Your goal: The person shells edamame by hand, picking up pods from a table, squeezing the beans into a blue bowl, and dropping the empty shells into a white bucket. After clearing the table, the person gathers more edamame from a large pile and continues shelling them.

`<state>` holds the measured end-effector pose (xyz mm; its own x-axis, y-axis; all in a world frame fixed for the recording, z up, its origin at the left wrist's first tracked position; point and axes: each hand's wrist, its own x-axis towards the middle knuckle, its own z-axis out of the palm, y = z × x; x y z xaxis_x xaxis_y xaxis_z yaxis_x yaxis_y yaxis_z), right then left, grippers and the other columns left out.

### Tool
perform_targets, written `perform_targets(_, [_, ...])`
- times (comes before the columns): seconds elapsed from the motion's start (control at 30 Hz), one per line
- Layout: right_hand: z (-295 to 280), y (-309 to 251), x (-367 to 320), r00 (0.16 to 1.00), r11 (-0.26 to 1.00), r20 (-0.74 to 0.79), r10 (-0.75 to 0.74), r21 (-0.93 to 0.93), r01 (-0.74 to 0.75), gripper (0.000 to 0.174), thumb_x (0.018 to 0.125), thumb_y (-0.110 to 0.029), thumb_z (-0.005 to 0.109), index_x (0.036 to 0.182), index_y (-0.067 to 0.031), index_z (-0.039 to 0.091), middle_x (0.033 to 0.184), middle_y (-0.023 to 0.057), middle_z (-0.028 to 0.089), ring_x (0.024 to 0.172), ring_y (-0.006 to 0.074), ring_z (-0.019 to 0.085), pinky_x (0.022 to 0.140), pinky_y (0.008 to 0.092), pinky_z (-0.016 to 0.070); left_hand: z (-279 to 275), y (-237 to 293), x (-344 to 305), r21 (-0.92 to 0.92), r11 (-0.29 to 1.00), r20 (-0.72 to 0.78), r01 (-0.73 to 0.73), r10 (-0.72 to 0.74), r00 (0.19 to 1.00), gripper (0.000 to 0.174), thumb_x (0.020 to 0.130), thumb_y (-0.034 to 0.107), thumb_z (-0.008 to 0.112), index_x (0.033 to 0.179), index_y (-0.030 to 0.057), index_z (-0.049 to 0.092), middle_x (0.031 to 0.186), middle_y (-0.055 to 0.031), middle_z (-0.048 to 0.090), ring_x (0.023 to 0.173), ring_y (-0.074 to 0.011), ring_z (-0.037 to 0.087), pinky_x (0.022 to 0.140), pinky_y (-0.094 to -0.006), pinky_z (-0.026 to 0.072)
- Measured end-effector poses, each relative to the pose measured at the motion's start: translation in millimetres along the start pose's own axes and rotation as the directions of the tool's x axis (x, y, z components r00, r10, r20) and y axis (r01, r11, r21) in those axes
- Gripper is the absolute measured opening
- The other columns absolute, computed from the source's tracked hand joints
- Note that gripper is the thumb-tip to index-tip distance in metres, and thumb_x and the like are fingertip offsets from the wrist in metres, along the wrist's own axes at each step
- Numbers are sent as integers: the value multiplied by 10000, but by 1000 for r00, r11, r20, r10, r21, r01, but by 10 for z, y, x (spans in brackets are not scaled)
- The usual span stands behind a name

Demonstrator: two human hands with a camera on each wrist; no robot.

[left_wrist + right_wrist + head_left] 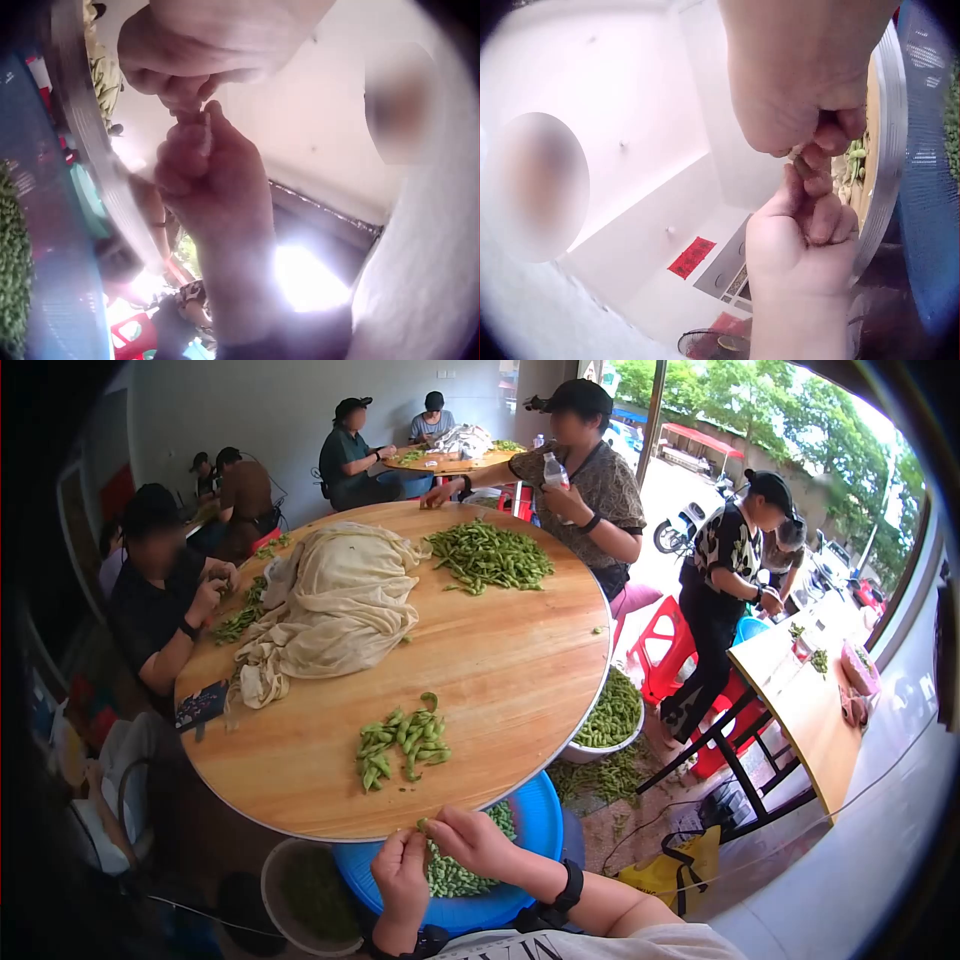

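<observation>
My left hand (pixel 402 875) and right hand (pixel 478 847) meet just off the near edge of the round wooden table (pixel 480 690), fingertips together. Between them both pinch a small green edamame pod (pixel 422 825), mostly covered by the fingers. In the right wrist view a bit of the pod (pixel 802 166) shows between the fingertips. Below the hands sits a blue basin (pixel 545 810) holding shelled green beans (pixel 455 875). A small pile of edamame pods (pixel 405 740) lies on the table just beyond the hands.
A crumpled cream cloth (pixel 340 600) and a larger pod heap (pixel 490 555) occupy the table's far half. A tub of pods (pixel 610 720) stands right, a pale bucket (pixel 300 890) below left. People sit around the table; a yellow bag (pixel 680 870) lies on the floor.
</observation>
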<state>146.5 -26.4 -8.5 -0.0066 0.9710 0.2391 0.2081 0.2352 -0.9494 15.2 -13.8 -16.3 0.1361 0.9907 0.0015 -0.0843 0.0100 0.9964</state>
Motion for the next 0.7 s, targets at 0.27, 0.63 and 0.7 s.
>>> perform_targets(0.27, [-3,43,-131,990,988,111,-89,-117,102,194,839,-166,595,850,19,539,673,140,535,582,190,507,540,317,422,-191,-19,13,-239,939,148,248,-218,965,154,882,94,493,807,-8,580,565,-3,507,426,-48,400,379,-187,294])
perform_targets(0.63, [-83,144,-128,971,996,227,77,22,-84,234,748,-203,691,830,-17,576,656,115,562,610,168,538,559,300,439,-350,-12,-316,125,992,193,17,-41,980,225,841,-25,482,1064,-48,465,706,-108,598,485,-99,523,443,-220,417])
perform_targets(0.7, [-93,200,-149,946,989,297,127,32,-142,208,759,-195,672,821,-19,581,649,116,563,602,172,538,552,302,438,-335,-3,-349,147,989,217,-16,-17,976,228,836,-28,492,1062,-36,463,708,-104,605,502,-101,541,450,-219,427])
